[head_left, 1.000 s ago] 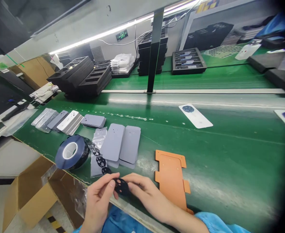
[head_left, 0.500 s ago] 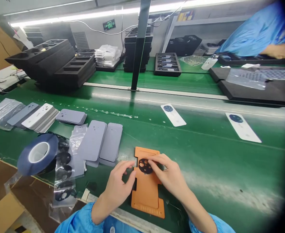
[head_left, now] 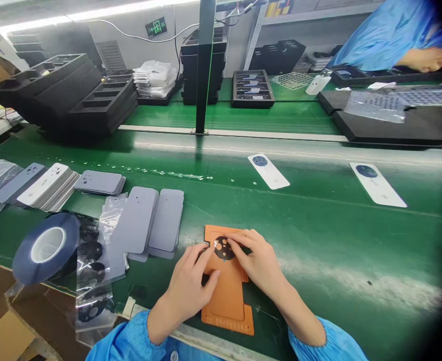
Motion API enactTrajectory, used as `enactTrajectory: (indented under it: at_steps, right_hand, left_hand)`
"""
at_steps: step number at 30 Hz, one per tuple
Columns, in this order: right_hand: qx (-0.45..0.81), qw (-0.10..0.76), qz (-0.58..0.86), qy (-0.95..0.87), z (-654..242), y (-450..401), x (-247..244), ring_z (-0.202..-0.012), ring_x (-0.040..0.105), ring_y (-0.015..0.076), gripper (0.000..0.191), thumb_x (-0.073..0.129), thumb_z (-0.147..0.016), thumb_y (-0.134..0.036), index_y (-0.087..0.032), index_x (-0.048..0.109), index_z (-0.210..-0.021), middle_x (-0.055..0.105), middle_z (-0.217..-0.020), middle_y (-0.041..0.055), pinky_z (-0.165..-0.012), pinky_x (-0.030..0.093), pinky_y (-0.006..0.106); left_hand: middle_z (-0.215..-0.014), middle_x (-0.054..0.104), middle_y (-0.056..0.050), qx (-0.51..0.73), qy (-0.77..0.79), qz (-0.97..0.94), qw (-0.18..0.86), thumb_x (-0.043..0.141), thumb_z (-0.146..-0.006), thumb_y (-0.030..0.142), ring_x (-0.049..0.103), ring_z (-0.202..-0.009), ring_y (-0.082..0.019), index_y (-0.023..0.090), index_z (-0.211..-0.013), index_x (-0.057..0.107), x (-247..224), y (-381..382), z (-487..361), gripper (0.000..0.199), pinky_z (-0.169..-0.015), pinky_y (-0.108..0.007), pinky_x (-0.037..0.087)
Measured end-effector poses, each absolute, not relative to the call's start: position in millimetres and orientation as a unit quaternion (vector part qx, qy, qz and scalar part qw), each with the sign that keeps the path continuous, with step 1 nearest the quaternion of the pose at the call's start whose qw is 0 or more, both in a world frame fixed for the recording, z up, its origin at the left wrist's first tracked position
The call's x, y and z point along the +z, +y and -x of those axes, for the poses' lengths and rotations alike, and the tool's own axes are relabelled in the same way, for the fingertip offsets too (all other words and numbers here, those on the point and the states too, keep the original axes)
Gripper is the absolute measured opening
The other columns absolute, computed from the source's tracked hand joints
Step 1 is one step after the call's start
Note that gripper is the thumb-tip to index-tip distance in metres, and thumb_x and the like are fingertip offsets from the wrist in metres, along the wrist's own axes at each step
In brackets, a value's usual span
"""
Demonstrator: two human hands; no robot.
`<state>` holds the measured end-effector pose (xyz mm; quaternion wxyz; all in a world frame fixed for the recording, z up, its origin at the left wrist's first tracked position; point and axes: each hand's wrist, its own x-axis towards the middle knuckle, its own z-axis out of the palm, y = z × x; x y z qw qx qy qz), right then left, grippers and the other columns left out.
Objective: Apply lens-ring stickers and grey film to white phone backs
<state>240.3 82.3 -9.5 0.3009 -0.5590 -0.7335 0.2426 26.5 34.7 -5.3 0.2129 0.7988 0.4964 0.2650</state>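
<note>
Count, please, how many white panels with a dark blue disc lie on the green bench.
2. One panel lies beyond the person's right hand; the second panel lies farther to the right. Both show fully.

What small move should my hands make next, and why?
I'd probably press the black disc gently onto the orange plate: it sits near the plate's far end, your right hand touches its edge, and your left hand is open nearby.

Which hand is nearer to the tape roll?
Left. The left hand is to the right of the roll, at the plate; the right hand is farther right, at the disc.
</note>
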Motion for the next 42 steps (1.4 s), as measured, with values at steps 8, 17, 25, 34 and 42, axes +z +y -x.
enactTrajectory:
  at_steps: [8,17,25,34,42]
  right_hand:
    - [0.199,0.32,0.539,-0.753,-240.6,82.7,-15.4,-0.084,0.065,0.0241,0.023,0.056,-0.101,-0.025,-0.024,0.078,-0.106,0.075,-0.092,0.0063,-0.077,0.051,0.04]
    - [0.249,0.351,0.59,-0.683,-238.6,83.6,-16.3,-0.086,0.063,0.0233,0.019,0.063,-0.095,-0.032,-0.026,0.081,-0.098,0.065,-0.094,0.0065,-0.079,0.051,0.041]
    - [0.354,0.322,0.664,-0.575,-245.6,92.7,-11.5,-0.069,0.05,0.0179,0.018,0.076,-0.081,-0.037,-0.029,0.083,-0.096,0.053,-0.081,-0.0001,-0.068,0.046,0.034]
    - [0.352,0.34,0.673,-0.554,-236.5,92.2,-9.5,-0.067,0.049,0.017,0.02,0.075,-0.078,-0.039,-0.026,0.079,-0.094,0.054,-0.086,0.0005,-0.065,0.043,0.033]
    - [0.352,0.347,0.66,-0.566,-238.9,91.5,-10.5,-0.067,0.049,0.0166,0.021,0.072,-0.078,-0.034,-0.025,0.078,-0.096,0.053,-0.085,-0.0002,-0.067,0.045,0.033]
  left_hand:
    - [-0.134,0.061,-0.016,0.218,0.496,-0.823,0.169,0.058,-0.096,0.023,0.062,-0.118,-0.032,0.018,-0.145,0.052,-1.8,35.8,-31.1,0.049,-0.098,-0.049,0.058]
    - [-0.132,0.062,-0.016,0.199,0.502,-0.828,0.15,0.057,-0.096,0.022,0.061,-0.115,-0.032,0.017,-0.142,0.051,0.3,35.2,-34.2,0.047,-0.095,-0.048,0.058]
    - [-0.133,0.061,-0.017,0.181,0.501,-0.833,0.148,0.057,-0.096,0.022,0.06,-0.116,-0.034,0.014,-0.141,0.05,-0.4,34.5,-34.1,0.046,-0.096,-0.05,0.058]
    - [-0.132,0.06,-0.018,0.179,0.511,-0.828,0.145,0.054,-0.097,0.022,0.06,-0.114,-0.034,0.015,-0.139,0.052,3.6,35.0,-37.6,0.043,-0.091,-0.051,0.059]
    - [-0.134,0.06,-0.017,0.208,0.511,-0.818,0.164,0.057,-0.097,0.022,0.061,-0.117,-0.033,0.016,-0.143,0.052,-1.2,35.2,-33.0,0.046,-0.095,-0.051,0.059]
